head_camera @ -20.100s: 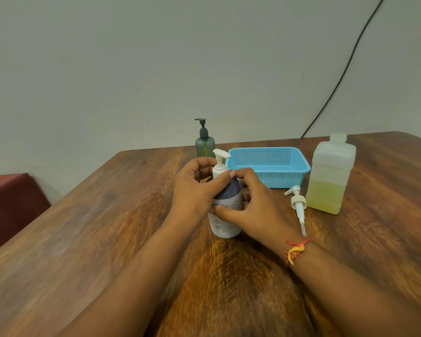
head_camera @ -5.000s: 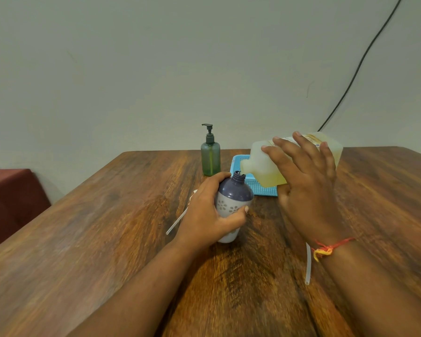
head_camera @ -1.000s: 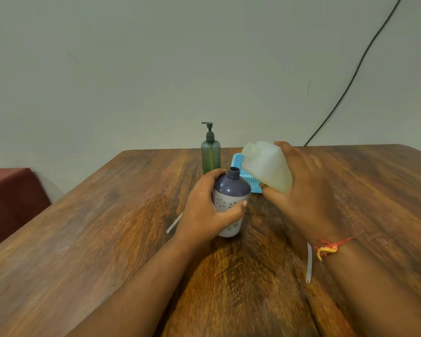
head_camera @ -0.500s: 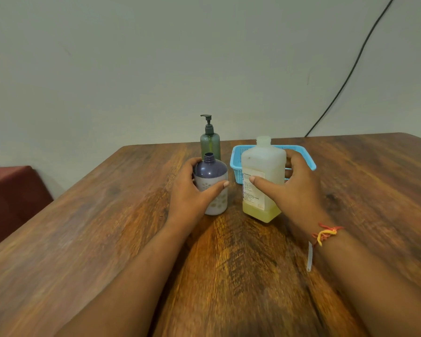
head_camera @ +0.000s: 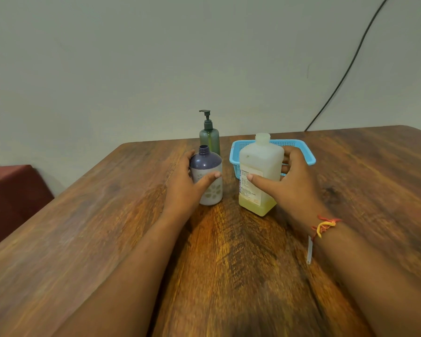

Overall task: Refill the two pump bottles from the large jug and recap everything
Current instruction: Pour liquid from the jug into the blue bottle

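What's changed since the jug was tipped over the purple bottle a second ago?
The jug went from tilted above the purple bottle to upright on the table beside it, right hand still holding it. The left hand still grips the purple bottle, still uncapped. The green pump bottle and blue basket are unmoved.

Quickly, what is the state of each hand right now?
Left hand: holds the purple bottle, pump off.
Right hand: holds the large jug, uncapped, standing on the table.

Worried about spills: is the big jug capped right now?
Uncapped: the jug stands upright, its threaded neck bare, right hand gripping it.
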Demonstrator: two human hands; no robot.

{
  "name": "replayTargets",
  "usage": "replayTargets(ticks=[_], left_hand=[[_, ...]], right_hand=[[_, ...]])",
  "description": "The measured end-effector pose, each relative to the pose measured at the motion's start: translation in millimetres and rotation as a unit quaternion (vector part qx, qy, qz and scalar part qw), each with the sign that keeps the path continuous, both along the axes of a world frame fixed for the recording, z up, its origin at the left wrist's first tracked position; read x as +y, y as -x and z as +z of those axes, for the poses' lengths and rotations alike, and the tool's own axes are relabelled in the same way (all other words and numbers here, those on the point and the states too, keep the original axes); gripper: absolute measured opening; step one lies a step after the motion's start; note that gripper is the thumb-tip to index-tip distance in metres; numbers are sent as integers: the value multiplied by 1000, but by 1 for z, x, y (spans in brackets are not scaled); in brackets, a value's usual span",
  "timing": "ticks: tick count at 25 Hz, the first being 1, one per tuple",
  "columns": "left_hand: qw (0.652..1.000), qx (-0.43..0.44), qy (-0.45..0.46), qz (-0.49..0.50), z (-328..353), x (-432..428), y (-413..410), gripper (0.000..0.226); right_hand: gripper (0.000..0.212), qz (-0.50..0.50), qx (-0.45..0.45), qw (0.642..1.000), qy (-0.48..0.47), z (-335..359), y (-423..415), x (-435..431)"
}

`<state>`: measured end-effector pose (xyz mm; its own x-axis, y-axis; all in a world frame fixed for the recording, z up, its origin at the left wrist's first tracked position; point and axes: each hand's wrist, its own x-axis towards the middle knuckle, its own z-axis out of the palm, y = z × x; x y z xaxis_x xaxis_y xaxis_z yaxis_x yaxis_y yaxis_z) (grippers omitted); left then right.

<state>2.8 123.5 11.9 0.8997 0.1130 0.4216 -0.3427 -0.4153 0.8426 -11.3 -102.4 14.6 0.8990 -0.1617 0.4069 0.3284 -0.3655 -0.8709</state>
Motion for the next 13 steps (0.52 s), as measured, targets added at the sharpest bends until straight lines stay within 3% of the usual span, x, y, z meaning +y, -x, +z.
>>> replayTargets(ticks=[3,7,10,13], left_hand=[[997,12,43,58,6,7,1,53],[984,73,-83,138,1,30,-10,14],[965,150,-190,100,-5,36,-13,22],[950,159,-254,89,-7,33,-12,30]], right_hand=[[81,6,7,1000,9,0,0,0],[83,17,16,1000,17,2,1,0],[92,22,25,999,29,6,4,1],[100,27,30,999,20,9,6,2]])
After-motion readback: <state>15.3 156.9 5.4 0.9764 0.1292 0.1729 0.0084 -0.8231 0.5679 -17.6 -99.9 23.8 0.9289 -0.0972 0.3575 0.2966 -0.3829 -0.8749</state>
